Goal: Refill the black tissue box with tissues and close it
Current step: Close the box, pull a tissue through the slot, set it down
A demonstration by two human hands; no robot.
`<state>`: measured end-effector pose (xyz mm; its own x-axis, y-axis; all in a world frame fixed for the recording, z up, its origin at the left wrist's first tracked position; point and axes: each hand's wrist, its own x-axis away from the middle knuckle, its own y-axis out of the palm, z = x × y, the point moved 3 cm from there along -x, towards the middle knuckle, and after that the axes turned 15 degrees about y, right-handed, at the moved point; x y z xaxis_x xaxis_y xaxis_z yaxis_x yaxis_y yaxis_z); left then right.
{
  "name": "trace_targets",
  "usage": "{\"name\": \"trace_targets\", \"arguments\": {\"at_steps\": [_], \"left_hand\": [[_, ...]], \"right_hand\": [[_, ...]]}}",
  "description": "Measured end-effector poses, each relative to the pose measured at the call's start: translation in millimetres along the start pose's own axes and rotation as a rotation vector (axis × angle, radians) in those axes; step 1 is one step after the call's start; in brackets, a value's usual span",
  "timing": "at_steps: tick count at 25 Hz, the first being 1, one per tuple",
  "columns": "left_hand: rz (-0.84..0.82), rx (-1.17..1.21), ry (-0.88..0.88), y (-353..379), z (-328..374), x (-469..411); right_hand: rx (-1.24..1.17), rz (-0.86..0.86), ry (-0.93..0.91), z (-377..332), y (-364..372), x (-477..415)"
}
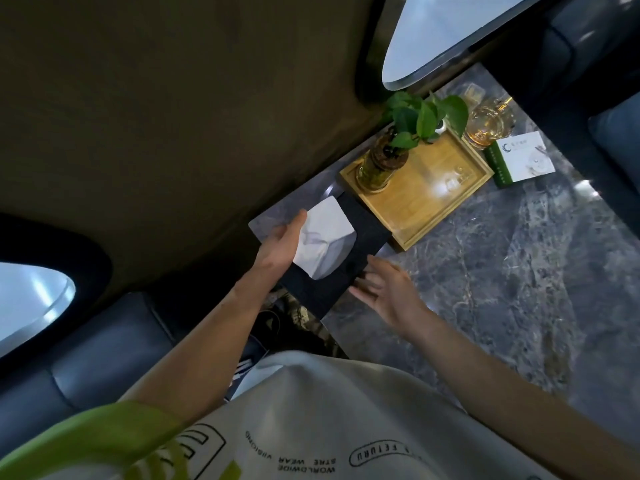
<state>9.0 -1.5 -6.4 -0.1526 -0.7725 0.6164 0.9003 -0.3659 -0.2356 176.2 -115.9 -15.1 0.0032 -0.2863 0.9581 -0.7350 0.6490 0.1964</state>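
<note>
Head view: bottom-frame shirt reads "WORLDWIDE STRE WEAR" upside-down; left hand grips tissues on black tissue box, right hand spread open.

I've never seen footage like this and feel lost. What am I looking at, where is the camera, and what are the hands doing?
There is no machine here. A person wears one wide-angle camera on the head, looking down at their own arms, so edges look bent. The left hand touches the white tissues on the black tissue box; whether it grips them is unclear. The right hand is open at the box's edge and holds nothing. The box lies on a marble table, next to a wooden tray carrying a plant in a glass jar. Beyond are a glass teapot and a green and white box.
</note>
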Motion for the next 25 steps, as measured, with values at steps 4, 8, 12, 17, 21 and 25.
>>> {"name": "trace_targets", "arguments": {"at_steps": [4, 8, 12, 17, 21, 25], "left_hand": [[0.085, 0.132, 0.011, -8, -10, 3], [0.299, 0.279, 0.013, -12, -43, 31], [0.385, 0.622, -0.192, -9, -66, 36], [0.4, 1.042, -0.195, -12, -59, 27], [0.435, 1.273, -0.182, -26, -56, 7], [0.473, 1.392, -0.13, -31, -46, -11]], "right_hand": [[0.016, 0.047, 0.036, -4, -2, -3], [0.08, -0.005, 0.096, -2, 4, -6], [0.038, -0.012, 0.074, -8, 12, -4], [0.004, -0.057, 0.055, -15, 24, -12], [-0.011, -0.078, 0.048, -26, 40, -22], [0.007, -0.082, 0.0, -41, 57, -29]]}}
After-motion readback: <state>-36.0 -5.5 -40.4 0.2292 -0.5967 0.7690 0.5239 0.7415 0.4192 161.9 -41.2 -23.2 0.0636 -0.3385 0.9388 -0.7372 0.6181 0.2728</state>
